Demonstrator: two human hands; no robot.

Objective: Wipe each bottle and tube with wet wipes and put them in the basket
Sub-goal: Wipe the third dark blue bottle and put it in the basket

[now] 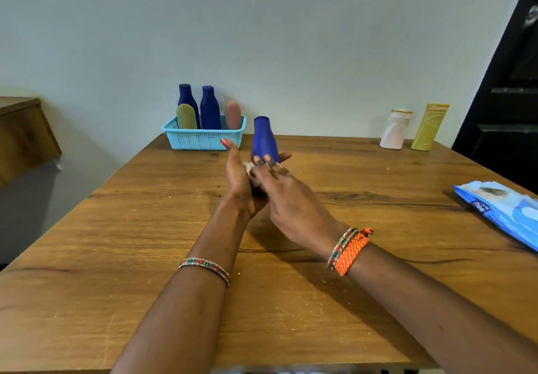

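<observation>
The wooden bench (163, 228) carries a blue basket (203, 140) at the back, a white bottle (395, 130) touching a yellow tube (429, 127), and a wipes pack (506, 213) at right.
</observation>
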